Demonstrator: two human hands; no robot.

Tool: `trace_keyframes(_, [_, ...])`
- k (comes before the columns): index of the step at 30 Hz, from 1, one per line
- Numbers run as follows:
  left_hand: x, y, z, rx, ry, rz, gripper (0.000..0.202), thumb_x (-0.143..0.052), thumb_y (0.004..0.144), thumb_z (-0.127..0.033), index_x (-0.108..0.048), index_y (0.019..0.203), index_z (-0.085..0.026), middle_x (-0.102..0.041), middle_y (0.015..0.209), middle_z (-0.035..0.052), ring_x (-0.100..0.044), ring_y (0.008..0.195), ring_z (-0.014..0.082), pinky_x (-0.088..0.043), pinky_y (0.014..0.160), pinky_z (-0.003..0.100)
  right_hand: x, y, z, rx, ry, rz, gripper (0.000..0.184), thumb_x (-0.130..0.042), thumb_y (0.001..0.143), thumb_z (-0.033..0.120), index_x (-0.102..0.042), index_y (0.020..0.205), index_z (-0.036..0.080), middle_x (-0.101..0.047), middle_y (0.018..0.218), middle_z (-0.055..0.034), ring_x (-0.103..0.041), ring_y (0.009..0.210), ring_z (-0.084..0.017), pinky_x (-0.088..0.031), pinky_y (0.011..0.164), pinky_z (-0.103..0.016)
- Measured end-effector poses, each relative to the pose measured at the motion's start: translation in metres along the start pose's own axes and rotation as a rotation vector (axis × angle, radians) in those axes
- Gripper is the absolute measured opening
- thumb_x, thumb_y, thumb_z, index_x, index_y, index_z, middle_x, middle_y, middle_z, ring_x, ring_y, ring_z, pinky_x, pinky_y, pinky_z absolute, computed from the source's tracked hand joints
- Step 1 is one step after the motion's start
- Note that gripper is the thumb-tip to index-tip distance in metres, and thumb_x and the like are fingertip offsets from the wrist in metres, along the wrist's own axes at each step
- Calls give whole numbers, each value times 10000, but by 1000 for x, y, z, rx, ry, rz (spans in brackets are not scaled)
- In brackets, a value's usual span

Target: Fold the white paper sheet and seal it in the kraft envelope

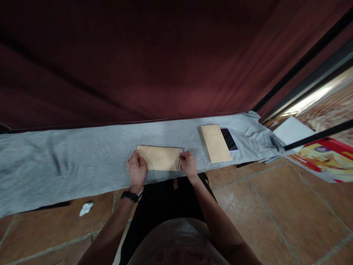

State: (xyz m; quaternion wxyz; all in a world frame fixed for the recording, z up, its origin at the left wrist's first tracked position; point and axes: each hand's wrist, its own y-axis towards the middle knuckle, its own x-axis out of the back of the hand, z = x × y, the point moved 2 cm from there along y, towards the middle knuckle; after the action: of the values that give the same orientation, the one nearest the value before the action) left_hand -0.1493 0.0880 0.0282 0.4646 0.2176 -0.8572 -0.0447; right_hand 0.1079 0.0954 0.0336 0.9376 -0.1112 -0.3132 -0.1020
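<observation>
A tan paper envelope [160, 158] lies lengthwise in front of me on a grey cloth [91, 154]. Its left end is in the grip of my left hand [137, 167], with the thumb on top and the fingers around the edge. At the other end my right hand [188, 164] is closed in a pinch. A narrow grey-and-dark strip [180, 160] shows there beside the fingertips; whether it is part of the envelope or something else, I cannot tell. To the right lies a stack of similar envelopes [216, 143].
A dark phone [229, 140] lies against the envelope stack's right side. Behind the cloth-covered surface hangs a dark red curtain [154, 73]. At right are a metal frame and a red-and-yellow box [328, 158]. A crumpled white tissue [86, 208] is on the tiled floor.
</observation>
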Motion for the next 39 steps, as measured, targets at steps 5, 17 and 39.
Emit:
trace_keyframes(5, [-1,0,1,3,17,-1,546,-414,927,-302,-477,1432,-104,-617,1324,186,-547,1231,362,-406,1081,550,-3,5,1,8,26,37,159,-574,843,105,-690,920,182,-760,889,-37,-714,802,-153,-505,696,-209])
trace_keyframes(17, [-1,-1,-1,-9,42,8,551,-423,926,-284,-465,1444,-101,-572,1390,196,-511,1277,369,-385,1090,551,0,5,7,-9,53,127,209,-551,862,72,-729,882,180,-734,705,-2,-686,571,-130,-501,561,-184])
trace_keyframes(39, [1,31,9,233,-262,15,446,-598,764,-195,-640,1203,-129,-654,1026,108,-607,1057,277,-440,1034,436,6,-3,2,-107,90,275,294,-563,869,187,-681,600,177,-623,496,10,-541,405,-89,-373,443,-173])
